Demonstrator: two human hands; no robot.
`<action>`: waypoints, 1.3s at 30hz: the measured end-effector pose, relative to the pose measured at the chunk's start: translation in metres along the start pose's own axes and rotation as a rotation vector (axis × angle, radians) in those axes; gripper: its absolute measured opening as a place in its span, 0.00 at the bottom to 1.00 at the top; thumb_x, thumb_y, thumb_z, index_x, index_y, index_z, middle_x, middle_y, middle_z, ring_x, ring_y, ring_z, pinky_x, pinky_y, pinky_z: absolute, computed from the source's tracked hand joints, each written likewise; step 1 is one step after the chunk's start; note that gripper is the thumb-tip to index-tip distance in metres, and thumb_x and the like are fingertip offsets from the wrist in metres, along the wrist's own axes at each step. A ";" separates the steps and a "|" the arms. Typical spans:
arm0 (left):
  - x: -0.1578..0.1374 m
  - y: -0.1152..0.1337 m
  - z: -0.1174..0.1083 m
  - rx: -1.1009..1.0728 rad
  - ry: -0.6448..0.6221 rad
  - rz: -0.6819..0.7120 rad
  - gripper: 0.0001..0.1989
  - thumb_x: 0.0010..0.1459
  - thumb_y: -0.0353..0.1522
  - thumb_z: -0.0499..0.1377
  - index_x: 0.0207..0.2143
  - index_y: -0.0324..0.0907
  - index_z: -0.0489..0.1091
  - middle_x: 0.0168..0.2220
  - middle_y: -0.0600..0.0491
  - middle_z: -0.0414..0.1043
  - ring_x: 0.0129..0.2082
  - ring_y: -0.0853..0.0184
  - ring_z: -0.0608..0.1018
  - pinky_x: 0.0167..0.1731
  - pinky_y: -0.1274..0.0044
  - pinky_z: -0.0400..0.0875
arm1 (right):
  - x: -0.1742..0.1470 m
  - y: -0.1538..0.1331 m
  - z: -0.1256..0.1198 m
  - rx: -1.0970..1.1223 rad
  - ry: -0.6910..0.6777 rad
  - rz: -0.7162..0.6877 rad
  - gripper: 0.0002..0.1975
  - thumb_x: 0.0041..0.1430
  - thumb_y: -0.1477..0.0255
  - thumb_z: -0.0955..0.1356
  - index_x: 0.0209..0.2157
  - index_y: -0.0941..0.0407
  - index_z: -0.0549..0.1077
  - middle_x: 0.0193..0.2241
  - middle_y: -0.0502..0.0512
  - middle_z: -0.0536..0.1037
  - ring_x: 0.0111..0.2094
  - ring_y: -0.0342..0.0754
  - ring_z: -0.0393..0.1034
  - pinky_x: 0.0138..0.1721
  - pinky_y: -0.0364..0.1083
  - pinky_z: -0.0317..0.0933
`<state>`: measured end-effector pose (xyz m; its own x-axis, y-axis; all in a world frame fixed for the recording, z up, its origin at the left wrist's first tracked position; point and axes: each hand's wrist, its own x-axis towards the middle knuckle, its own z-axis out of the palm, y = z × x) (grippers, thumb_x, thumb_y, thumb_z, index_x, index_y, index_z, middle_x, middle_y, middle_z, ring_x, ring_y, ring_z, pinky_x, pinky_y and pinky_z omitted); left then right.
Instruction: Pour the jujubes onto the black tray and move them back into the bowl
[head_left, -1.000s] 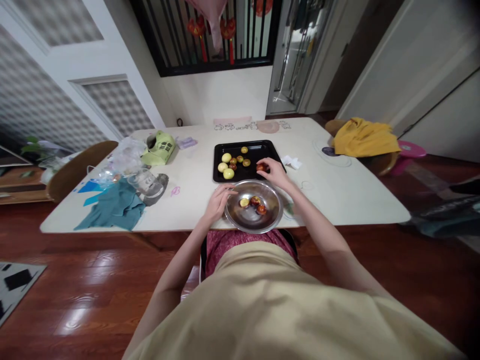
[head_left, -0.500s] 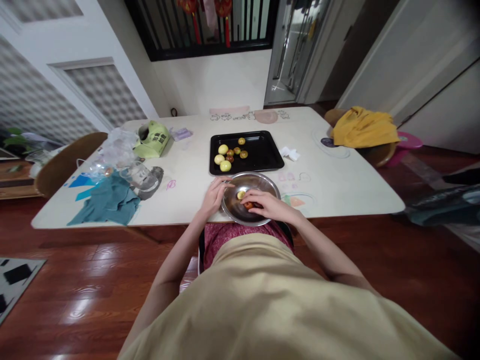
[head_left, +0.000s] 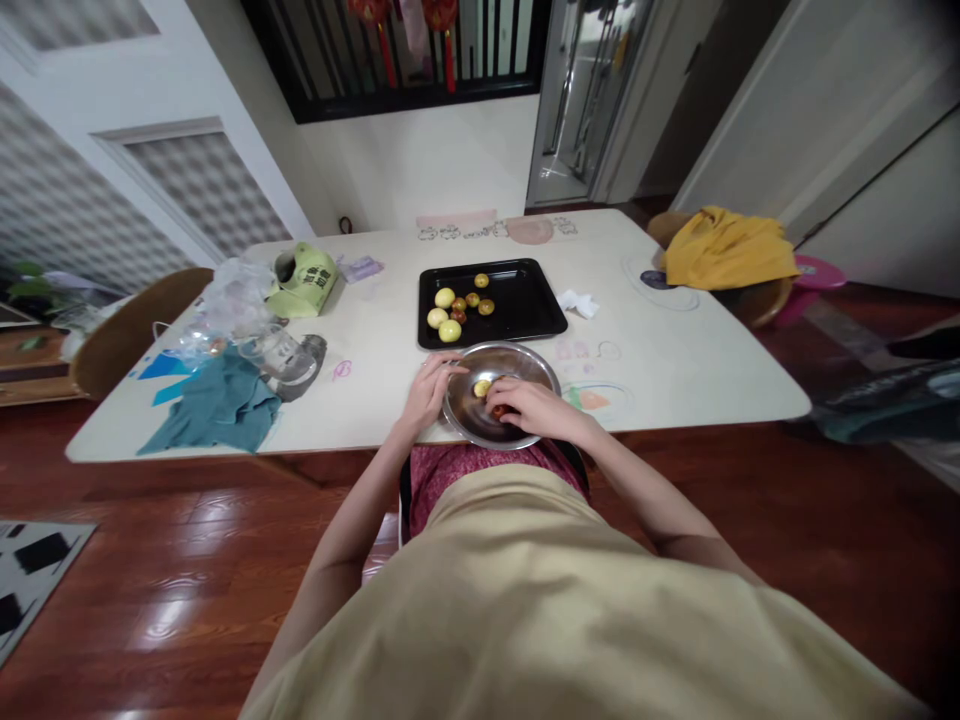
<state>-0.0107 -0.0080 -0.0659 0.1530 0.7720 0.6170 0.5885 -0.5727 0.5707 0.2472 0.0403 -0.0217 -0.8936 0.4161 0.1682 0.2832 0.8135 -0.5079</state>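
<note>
A shiny metal bowl (head_left: 466, 420) sits at the table's near edge, in front of my body. My left hand (head_left: 430, 390) holds its left rim, fingers curled over the edge. Inside the bowl, my right hand (head_left: 529, 405) has its fingers bent round a small reddish tomato-like fruit (head_left: 499, 410), which they partly cover. A yellow fruit (head_left: 481, 388) lies in the bowl just left of those fingertips. Behind the bowl is a black tray (head_left: 525, 305). Pale yellow round fruits (head_left: 450, 331) and smaller brownish-green ones (head_left: 486, 307) are grouped on its left half.
A crumpled white tissue (head_left: 578, 304) lies right of the tray. On the left are a teal cloth (head_left: 217, 405), a clear plastic container (head_left: 281, 355), plastic bags (head_left: 236, 290) and a light-green bag (head_left: 304, 280). A yellow cloth (head_left: 727, 250) hangs over a chair at the right.
My right hand has shifted slightly within the bowl, and its fingers cover the fruits a little differently. My left hand stays at the rim. The view has moved very slightly.
</note>
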 end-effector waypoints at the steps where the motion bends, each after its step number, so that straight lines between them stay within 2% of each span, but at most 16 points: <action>1: 0.000 0.000 0.000 -0.001 0.002 0.003 0.29 0.80 0.45 0.40 0.49 0.45 0.80 0.57 0.44 0.77 0.60 0.56 0.76 0.63 0.59 0.70 | -0.001 -0.001 0.000 0.000 0.009 0.009 0.15 0.58 0.86 0.72 0.41 0.53 0.82 0.48 0.56 0.83 0.52 0.56 0.79 0.53 0.52 0.71; 6: -0.001 0.001 0.000 0.007 0.000 -0.016 0.29 0.80 0.44 0.40 0.49 0.45 0.80 0.57 0.45 0.77 0.60 0.56 0.76 0.64 0.59 0.70 | -0.005 0.001 -0.003 0.025 0.070 -0.009 0.14 0.60 0.86 0.71 0.40 0.52 0.82 0.49 0.56 0.83 0.52 0.55 0.79 0.56 0.53 0.71; 10: -0.001 0.002 -0.001 0.001 -0.001 -0.021 0.29 0.80 0.44 0.41 0.50 0.45 0.80 0.57 0.45 0.77 0.60 0.57 0.76 0.64 0.58 0.70 | -0.013 0.006 -0.009 0.067 0.159 -0.040 0.12 0.64 0.81 0.70 0.44 0.52 0.82 0.50 0.57 0.83 0.53 0.56 0.78 0.59 0.55 0.71; 14: -0.001 0.001 -0.001 0.004 0.001 -0.029 0.29 0.80 0.45 0.40 0.49 0.45 0.80 0.58 0.44 0.77 0.61 0.56 0.76 0.65 0.57 0.70 | -0.024 0.018 -0.015 0.110 0.371 0.014 0.09 0.71 0.71 0.68 0.45 0.50 0.83 0.47 0.57 0.84 0.51 0.57 0.78 0.58 0.59 0.72; 18: -0.002 0.000 -0.001 -0.001 -0.002 -0.029 0.29 0.80 0.45 0.41 0.49 0.45 0.80 0.58 0.44 0.77 0.61 0.56 0.76 0.65 0.57 0.69 | -0.033 0.034 -0.012 0.092 0.611 0.097 0.10 0.72 0.66 0.68 0.41 0.50 0.82 0.44 0.58 0.84 0.49 0.58 0.78 0.56 0.60 0.72; 23: -0.003 0.000 -0.002 -0.012 0.008 -0.028 0.29 0.80 0.45 0.41 0.49 0.44 0.80 0.57 0.44 0.77 0.60 0.57 0.77 0.65 0.58 0.70 | -0.032 0.053 0.002 0.095 0.794 0.145 0.14 0.74 0.62 0.66 0.38 0.50 0.82 0.40 0.59 0.84 0.46 0.58 0.77 0.54 0.60 0.72; 26: 0.002 0.000 -0.006 -0.001 0.028 -0.040 0.29 0.80 0.45 0.42 0.49 0.44 0.80 0.56 0.43 0.78 0.59 0.57 0.78 0.63 0.58 0.72 | -0.031 0.060 0.010 0.107 0.849 0.185 0.18 0.76 0.60 0.63 0.39 0.50 0.81 0.39 0.59 0.83 0.46 0.58 0.77 0.54 0.60 0.72; 31: 0.038 -0.014 -0.019 0.039 0.035 0.011 0.18 0.78 0.42 0.52 0.51 0.43 0.78 0.54 0.42 0.78 0.58 0.57 0.79 0.62 0.59 0.73 | -0.032 0.064 0.019 0.149 0.862 0.179 0.23 0.78 0.56 0.58 0.43 0.50 0.81 0.41 0.59 0.84 0.46 0.57 0.78 0.52 0.58 0.72; 35: 0.092 -0.042 -0.015 0.145 -0.135 0.075 0.15 0.76 0.36 0.54 0.56 0.44 0.76 0.60 0.41 0.75 0.62 0.55 0.77 0.66 0.58 0.71 | -0.031 0.064 0.022 0.152 0.867 0.173 0.25 0.79 0.56 0.56 0.43 0.50 0.81 0.42 0.59 0.84 0.47 0.57 0.78 0.53 0.58 0.72; 39: 0.145 -0.078 0.009 0.251 -0.322 0.087 0.17 0.70 0.28 0.57 0.59 0.43 0.75 0.63 0.41 0.73 0.64 0.53 0.75 0.66 0.57 0.71 | -0.029 0.063 0.023 0.148 0.870 0.160 0.25 0.79 0.56 0.56 0.43 0.51 0.81 0.41 0.60 0.83 0.46 0.57 0.78 0.52 0.58 0.72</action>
<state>-0.0269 0.1511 -0.0257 0.4272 0.7934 0.4336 0.7316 -0.5851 0.3498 0.2832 0.0704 -0.0780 -0.2502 0.7296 0.6365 0.2796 0.6838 -0.6739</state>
